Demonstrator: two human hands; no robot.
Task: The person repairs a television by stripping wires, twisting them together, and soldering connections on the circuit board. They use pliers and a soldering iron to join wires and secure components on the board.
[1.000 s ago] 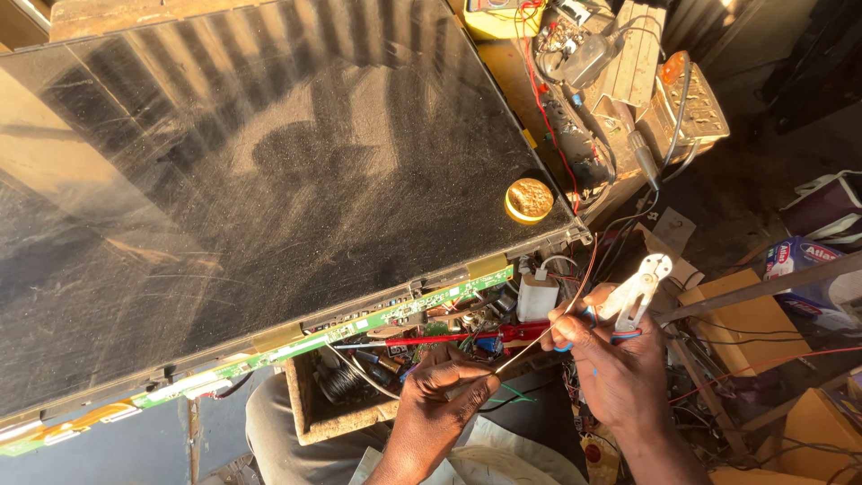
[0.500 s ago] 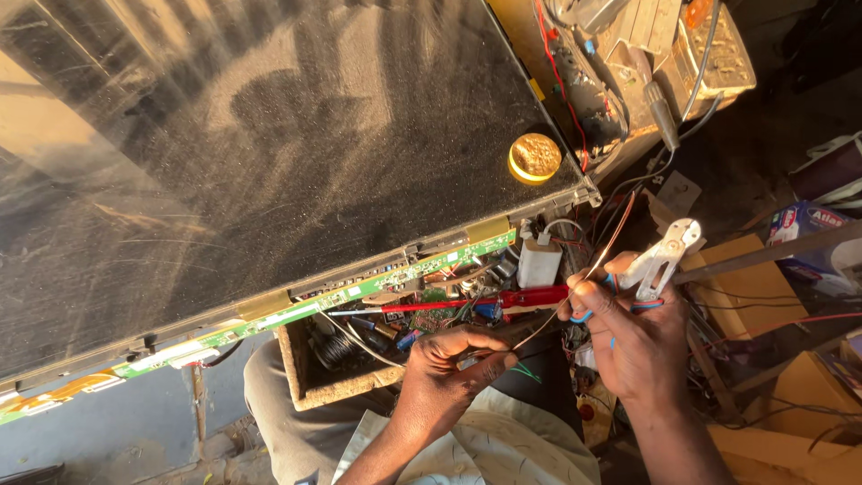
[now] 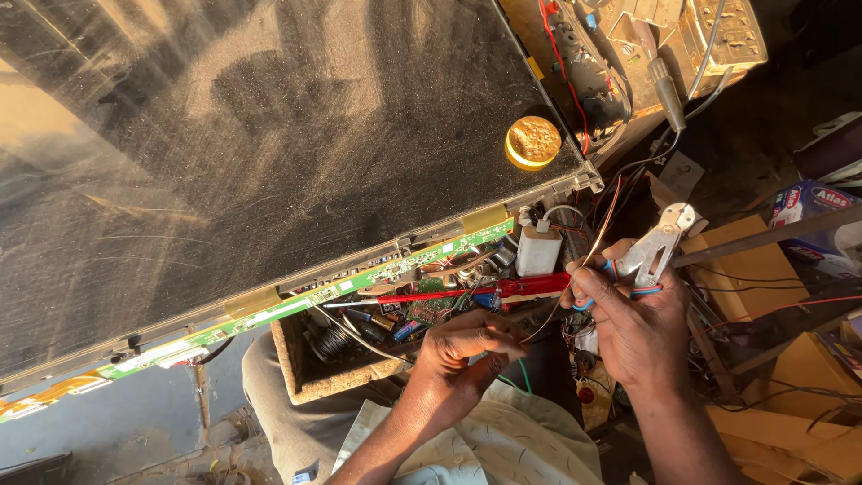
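Cluttered repair corner, parts box point(image 3: 310, 373) at knees. Left hand point(image 3: 467, 355) pinches thin wire point(image 3: 588, 256), which runs up-right; right hand point(image 3: 633, 319) grips pliers point(image 3: 651, 256), nose up-right. Beyond, dusty screen panel point(image 3: 269, 144); hands now lower, further right than before.

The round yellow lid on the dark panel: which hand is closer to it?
Right. The right hand, gripping pliers, sits below and to the right of the yellow lid. The left hand is farther down, under the red screwdriver.

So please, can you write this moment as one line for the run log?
left hand: pinches thin wire | right hand: grips pliers | near: red screwdriver, green circuit strip, dark panel
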